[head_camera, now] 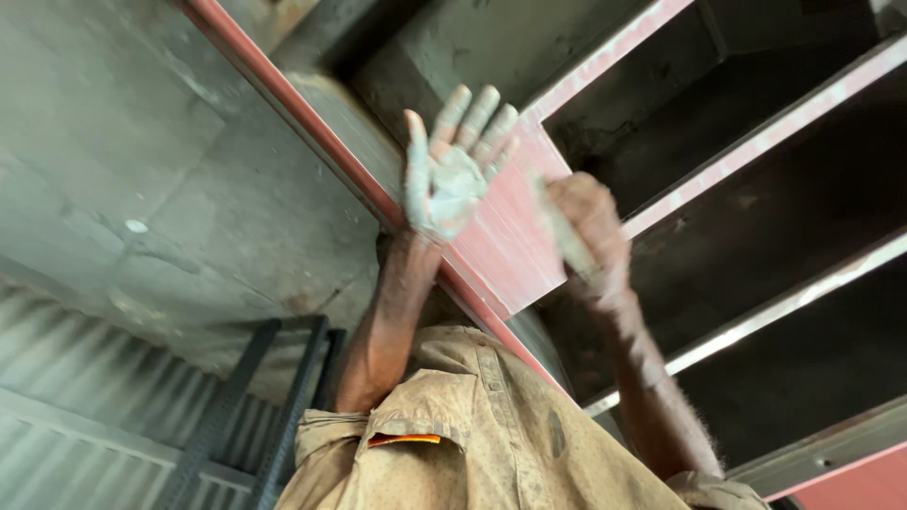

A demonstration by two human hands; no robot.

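Note:
My left hand (446, 179) is held flat with the palm up and the fingers spread. Grey putty is smeared over the palm and fingers. It hovers over the edge of a red-painted metal shelf frame (501, 247). My right hand (593, 236) is closed around a narrow putty knife (561, 227), whose blade is coated in the same grey paste. The blade lies against the red panel just right of my left hand. My tan, dusty shirt (472, 444) fills the bottom of the view.
The shelf frame has several dark open compartments (756, 189) split by pale red bars (756, 151). A stained concrete floor (142, 170) lies to the left. Corrugated metal sheet (76, 416) and black perforated angle bars (236, 406) sit at lower left.

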